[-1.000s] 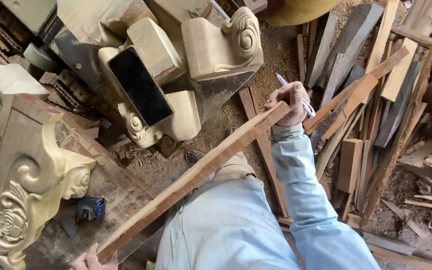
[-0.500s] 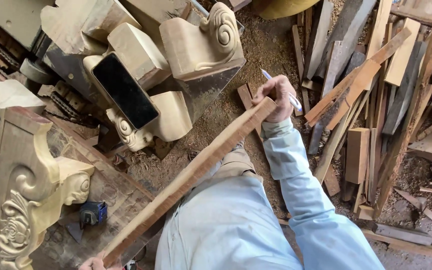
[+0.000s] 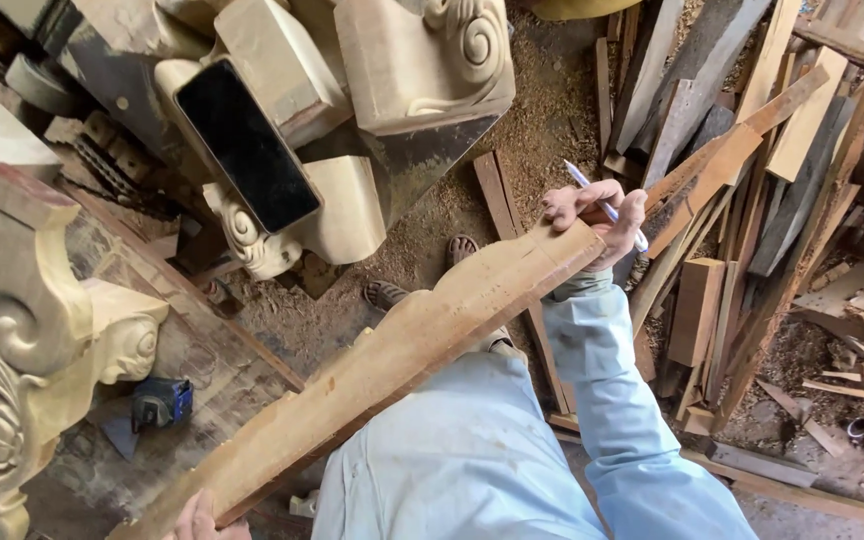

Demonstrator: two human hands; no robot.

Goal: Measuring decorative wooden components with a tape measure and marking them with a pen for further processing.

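Long wooden plank (image 3: 392,370) — the largest item in hand, running diagonally from lower left to upper right across the person's lap, above the pale blue trousers and sleeve.

Carved wooden panel (image 3: 12,350) — at the left edge, pale, with scroll and flower relief; not touched.

Carved scroll block (image 3: 422,60) — top centre, resting among other shaped blocks; a flat black slab (image 3: 247,145) lies tilted on them.

Pile of offcut slats (image 3: 752,200) — right side, on the sawdust floor, well apart from the plank's lower end.

Right hand (image 3: 597,215) — closed around the plank's upper end, fingers curled over the edge; a white pen (image 3: 607,208) is pinned between the fingers and the wood.

Left hand (image 3: 207,518) — only partly in view at the bottom edge, touching the plank's lower end; how tightly it closes cannot be told.

Small blue tool (image 3: 162,400) — on the bench, lower left.
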